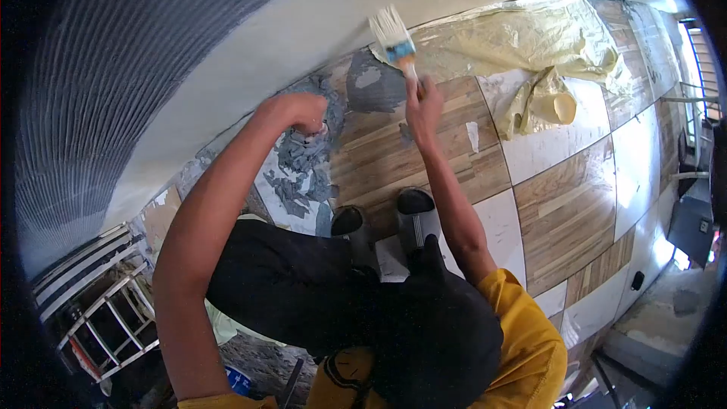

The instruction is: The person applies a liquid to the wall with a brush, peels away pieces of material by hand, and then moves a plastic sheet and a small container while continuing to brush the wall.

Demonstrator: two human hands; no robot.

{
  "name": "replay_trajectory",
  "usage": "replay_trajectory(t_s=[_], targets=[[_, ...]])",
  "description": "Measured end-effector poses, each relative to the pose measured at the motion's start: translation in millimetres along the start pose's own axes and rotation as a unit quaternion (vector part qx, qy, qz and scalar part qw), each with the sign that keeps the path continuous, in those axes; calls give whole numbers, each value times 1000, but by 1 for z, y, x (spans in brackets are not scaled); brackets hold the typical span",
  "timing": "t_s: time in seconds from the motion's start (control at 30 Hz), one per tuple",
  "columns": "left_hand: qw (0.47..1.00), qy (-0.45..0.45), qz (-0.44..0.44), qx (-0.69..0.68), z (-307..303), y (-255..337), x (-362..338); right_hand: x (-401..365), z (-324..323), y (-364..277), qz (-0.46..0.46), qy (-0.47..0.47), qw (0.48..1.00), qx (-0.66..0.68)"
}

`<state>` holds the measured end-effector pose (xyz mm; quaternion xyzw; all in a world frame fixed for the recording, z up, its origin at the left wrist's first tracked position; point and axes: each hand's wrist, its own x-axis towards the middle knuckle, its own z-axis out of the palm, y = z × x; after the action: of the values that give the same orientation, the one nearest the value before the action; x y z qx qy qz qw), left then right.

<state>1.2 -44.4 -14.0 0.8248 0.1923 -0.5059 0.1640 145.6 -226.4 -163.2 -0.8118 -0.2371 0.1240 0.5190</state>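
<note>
A wide paintbrush (390, 29) with pale bristles and a blue band is gripped in my right hand (425, 110). Its bristles point up toward the base of the white wall (303, 23). My left hand (305, 112) reaches down at the foot of the wall, its fingers curled in and mostly hidden. Beneath those fingers lies a heap of grey flaky scraps (299, 163), some spread over a white patch of floor. Between the hands, a dark grey patch (372, 85) covers part of the wood-look tile (432, 151).
Yellowish plastic sheeting (522, 38) runs along the wall, with a crumpled yellow piece (541, 106) on a white tile. Ridged grey wall surface (129, 53) rises at upper left. A metal ladder (106, 333) lies lower left. My dark shoes (416, 208) stand near the scraps.
</note>
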Motion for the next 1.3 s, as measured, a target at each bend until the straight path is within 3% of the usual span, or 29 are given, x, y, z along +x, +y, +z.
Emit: replay_trajectory(t_s=[0.1, 0.17, 0.27, 0.37, 0.43, 0.5, 0.6, 0.7, 0.8, 0.9, 1.0, 1.17, 1.23, 1.3], targets=[[999, 1, 17, -39, 10, -12, 7, -24, -8, -4, 0, 15, 995, 97], [998, -10, 30, -52, 17, -21, 14, -16, -20, -46, -23, 43, 987, 152], [999, 14, 19, 21, 19, -28, 18, 21, -13, -79, -69, 66, 981, 167], [999, 40, -3, 25, 13, -26, 14, 25, 13, -37, -61, 72, 990, 106], [999, 37, 33, 5, 15, -25, 11, 19, 23, -3, -55, 78, 993, 63], [999, 24, 27, -26, 6, -15, -3, -9, 16, 19, 16, 54, 998, 29], [999, 22, 26, -37, 15, -26, 4, -10, -12, -21, -13, 81, 986, 144], [999, 19, 36, -6, 14, -30, 11, 25, -24, -61, -30, 98, 984, 144], [999, 18, 36, 10, 17, -36, 20, 54, -15, -61, -40, 106, 990, 84], [999, 28, 22, -11, 7, -27, 12, 41, 9, 15, -23, 91, 996, -6], [998, 21, 19, -51, 17, -34, 14, 10, -4, 30, 16, 70, 996, -46], [1000, -8, -4, 0, 25, -45, 17, -10, -20, -48, 21, 9, 998, 61], [998, -22, -10, -57, 21, -48, 15, 4, -6, -71, -75, 52, 989, 117], [1000, -7, -9, -23, 22, -50, 19, 18, 10, -62, -40, 29, 997, 62]])
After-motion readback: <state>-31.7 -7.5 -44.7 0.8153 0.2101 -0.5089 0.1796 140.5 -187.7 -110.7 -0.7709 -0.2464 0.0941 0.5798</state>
